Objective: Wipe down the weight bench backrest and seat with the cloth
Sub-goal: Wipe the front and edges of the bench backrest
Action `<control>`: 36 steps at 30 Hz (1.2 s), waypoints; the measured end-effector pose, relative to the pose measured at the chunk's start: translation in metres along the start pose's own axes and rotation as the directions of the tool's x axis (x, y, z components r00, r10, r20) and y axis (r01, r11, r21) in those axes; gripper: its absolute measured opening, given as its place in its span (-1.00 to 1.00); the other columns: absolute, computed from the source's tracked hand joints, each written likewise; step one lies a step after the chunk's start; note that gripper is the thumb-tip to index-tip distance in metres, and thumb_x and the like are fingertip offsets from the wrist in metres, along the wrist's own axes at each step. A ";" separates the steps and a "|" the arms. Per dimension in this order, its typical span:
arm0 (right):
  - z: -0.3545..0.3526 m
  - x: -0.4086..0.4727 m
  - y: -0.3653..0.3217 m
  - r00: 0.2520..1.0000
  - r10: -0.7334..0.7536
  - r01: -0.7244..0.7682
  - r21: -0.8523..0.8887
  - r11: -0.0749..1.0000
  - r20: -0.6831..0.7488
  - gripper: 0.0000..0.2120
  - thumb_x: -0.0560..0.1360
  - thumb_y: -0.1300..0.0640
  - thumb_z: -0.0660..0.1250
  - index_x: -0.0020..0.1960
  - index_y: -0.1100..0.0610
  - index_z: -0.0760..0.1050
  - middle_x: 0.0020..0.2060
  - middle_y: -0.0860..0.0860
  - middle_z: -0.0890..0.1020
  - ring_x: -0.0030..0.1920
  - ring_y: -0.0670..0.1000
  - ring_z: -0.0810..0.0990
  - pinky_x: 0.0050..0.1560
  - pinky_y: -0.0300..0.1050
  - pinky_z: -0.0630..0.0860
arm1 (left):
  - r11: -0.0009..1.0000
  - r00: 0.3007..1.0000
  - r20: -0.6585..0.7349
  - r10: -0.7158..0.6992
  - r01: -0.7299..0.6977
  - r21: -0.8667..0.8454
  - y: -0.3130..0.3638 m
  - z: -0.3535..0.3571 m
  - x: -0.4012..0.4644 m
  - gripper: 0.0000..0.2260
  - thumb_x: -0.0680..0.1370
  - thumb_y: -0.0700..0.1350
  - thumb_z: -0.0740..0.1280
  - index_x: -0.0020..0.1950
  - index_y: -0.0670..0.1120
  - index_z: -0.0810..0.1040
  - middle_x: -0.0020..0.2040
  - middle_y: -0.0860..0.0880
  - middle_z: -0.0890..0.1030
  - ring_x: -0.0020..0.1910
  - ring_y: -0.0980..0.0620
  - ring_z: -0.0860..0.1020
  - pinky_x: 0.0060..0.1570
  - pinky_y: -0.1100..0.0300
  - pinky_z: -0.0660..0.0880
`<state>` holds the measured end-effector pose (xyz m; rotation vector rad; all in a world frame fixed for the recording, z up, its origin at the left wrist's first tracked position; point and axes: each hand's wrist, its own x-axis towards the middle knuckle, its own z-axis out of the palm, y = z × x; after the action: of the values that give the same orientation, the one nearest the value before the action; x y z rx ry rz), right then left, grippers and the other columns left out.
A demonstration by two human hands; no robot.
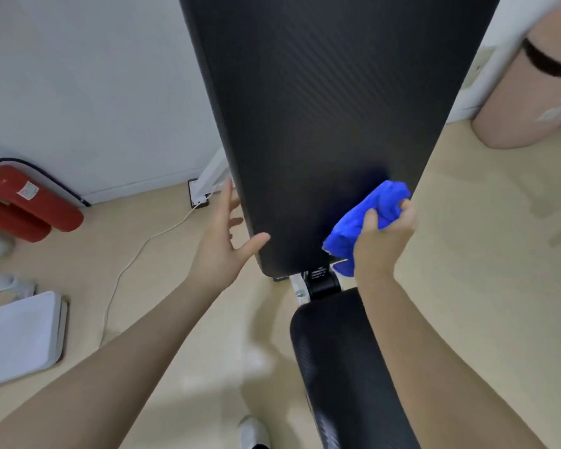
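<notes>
The black padded backrest [321,108] rises tilted through the middle of the head view, narrowing toward its lower end. Below it lies the black seat [334,358], joined by a hinge bracket. My right hand [382,241] grips a bunched blue cloth [366,218] and presses it on the backrest's lower right part. My left hand [222,234] is spread, fingers apart, with the thumb resting on the backrest's lower left edge and nothing held.
Two red fire extinguishers [23,205] lie by the wall at the left. A white cable [136,254] runs over the beige floor from a socket [198,192]. A white flat object [20,335] sits at the lower left. Another person's leg [525,92] stands at the upper right.
</notes>
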<state>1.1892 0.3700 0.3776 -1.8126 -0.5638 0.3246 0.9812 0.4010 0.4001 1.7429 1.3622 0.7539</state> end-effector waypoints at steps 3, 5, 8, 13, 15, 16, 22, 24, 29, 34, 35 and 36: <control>-0.003 0.031 -0.011 0.994 -0.066 0.069 0.038 0.997 -0.083 -0.65 0.46 0.30 0.19 0.25 0.24 0.35 0.16 0.19 0.47 0.15 0.12 0.47 0.15 -0.16 0.39 | 0.998 0.994 0.095 0.059 -0.056 -0.037 -0.001 0.001 0.003 -0.28 0.56 -0.12 0.27 0.49 0.26 -0.15 0.23 0.47 0.27 0.23 0.24 0.39 0.09 0.27 0.36; 0.006 0.021 -0.011 0.992 -0.088 0.087 -0.013 0.996 -0.087 -0.63 0.48 0.33 0.18 0.28 0.25 0.34 0.16 0.20 0.44 0.10 0.03 0.43 0.04 -0.43 0.32 | 0.997 0.994 0.089 0.059 -0.055 -0.053 -0.007 -0.001 0.006 -0.31 0.57 -0.16 0.22 0.49 0.25 -0.15 0.23 0.45 0.31 0.20 0.34 0.40 0.12 0.29 0.38; 0.027 -0.029 0.004 0.989 -0.150 0.149 -0.026 0.988 -0.019 -0.64 0.47 0.35 0.21 0.26 0.28 0.37 0.16 0.20 0.42 0.01 -0.17 0.33 -0.04 -0.64 0.20 | 0.996 0.994 0.083 0.077 -0.072 -0.060 -0.009 0.002 0.006 -0.31 0.57 -0.19 0.20 0.49 0.27 -0.13 0.19 0.55 0.30 0.15 0.53 0.34 0.03 0.48 0.37; 0.057 -0.114 0.029 0.945 -0.135 0.178 -0.125 0.976 0.297 -0.65 0.44 0.36 0.22 0.20 0.16 0.41 0.15 0.05 0.36 -0.01 -0.09 0.41 0.02 -0.27 0.39 | 0.986 0.995 0.087 0.046 -0.031 -0.167 -0.006 0.001 0.003 -0.33 0.57 -0.24 0.16 0.47 0.33 -0.07 0.27 0.40 0.39 0.29 0.21 0.43 0.17 0.27 0.42; 0.050 -0.104 0.016 0.947 -0.092 0.121 -0.078 0.990 0.306 -0.73 0.46 0.35 0.19 0.12 0.14 0.43 0.11 -0.01 0.35 -0.03 -0.10 0.46 -0.01 -0.14 0.49 | 0.980 0.992 0.116 0.044 -0.020 -0.197 -0.005 -0.003 0.000 -0.34 0.58 -0.32 0.06 0.47 0.31 -0.02 0.19 0.52 0.39 0.28 0.25 0.43 0.19 0.29 0.43; 0.044 -0.092 0.003 0.957 -0.119 0.127 -0.015 0.992 0.266 -0.75 0.47 0.34 0.20 0.12 0.16 0.43 0.10 -0.01 0.36 -0.03 -0.20 0.45 -0.01 -0.23 0.46 | 0.979 0.991 0.130 0.038 -0.011 -0.203 -0.004 -0.004 -0.002 -0.33 0.57 -0.37 0.01 0.48 0.28 0.00 0.13 0.60 0.37 0.27 0.26 0.44 0.17 0.32 0.45; 0.015 -0.018 -0.085 0.944 -0.331 0.330 0.073 0.941 0.004 -0.72 0.50 0.30 0.22 0.18 0.12 0.41 0.12 0.01 0.35 -0.12 -0.32 0.43 -0.14 -0.53 0.32 | 0.969 0.987 0.157 0.023 0.017 -0.248 -0.003 -0.007 -0.002 -0.28 0.54 -0.44 0.00 0.47 0.29 0.04 0.27 0.51 0.34 0.35 0.17 0.39 0.36 0.04 0.34; 0.024 -0.034 -0.069 0.925 -0.377 0.377 0.011 0.926 0.036 -0.65 0.45 0.33 0.22 0.22 0.14 0.42 0.13 0.05 0.36 -0.02 -0.16 0.43 -0.02 -0.41 0.34 | 0.974 0.985 0.167 0.036 0.002 -0.225 -0.006 -0.007 -0.001 -0.27 0.54 -0.43 0.00 0.47 0.30 0.03 0.14 0.62 0.35 0.33 0.21 0.40 0.35 0.09 0.35; 0.055 -0.116 0.027 0.882 -0.247 0.363 -0.242 0.900 0.401 -0.59 0.38 0.38 0.23 0.18 0.10 0.45 0.15 0.05 0.36 0.04 0.05 0.47 -0.08 -0.19 0.45 | 0.979 0.985 0.165 0.044 -0.010 -0.202 -0.012 -0.005 0.000 -0.20 0.49 -0.49 -0.02 0.46 0.32 0.03 0.23 0.57 0.32 0.34 0.31 0.35 0.29 0.07 0.38; 0.055 -0.108 0.014 0.871 -0.304 0.391 -0.167 0.905 0.386 -0.63 0.31 0.37 0.17 0.04 0.09 0.49 0.09 0.03 0.38 -0.03 0.12 0.47 -0.32 -0.05 0.50 | 0.956 0.982 0.177 0.059 -0.004 -0.294 -0.023 -0.003 0.000 -0.21 0.49 -0.52 -0.01 0.48 0.27 0.07 0.43 0.30 0.30 0.38 0.28 0.32 0.37 -0.06 0.33; 0.052 -0.100 0.000 0.850 -0.397 0.461 -0.125 0.879 0.346 -0.61 0.27 0.36 0.14 0.01 0.10 0.51 0.07 0.07 0.41 -0.05 0.13 0.46 -0.28 0.02 0.53 | 0.952 0.983 0.176 0.051 0.006 -0.307 -0.024 -0.002 0.000 -0.22 0.50 -0.51 -0.01 0.48 0.26 0.09 0.43 0.28 0.31 0.38 0.26 0.33 0.36 -0.06 0.33; 0.049 -0.091 -0.017 0.824 -0.485 0.530 -0.096 0.843 0.292 -0.61 0.25 0.36 0.13 0.00 0.13 0.54 0.05 0.11 0.44 -0.06 0.14 0.45 -0.23 0.06 0.53 | 0.949 0.986 0.165 0.033 0.021 -0.315 -0.024 -0.002 0.000 -0.24 0.51 -0.50 0.00 0.48 0.25 0.11 0.42 0.28 0.32 0.37 0.27 0.34 0.36 -0.03 0.35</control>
<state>1.0845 0.3654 0.3733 -1.7121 -1.2687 0.1415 0.9680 0.4044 0.3806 1.5189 1.0582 0.7639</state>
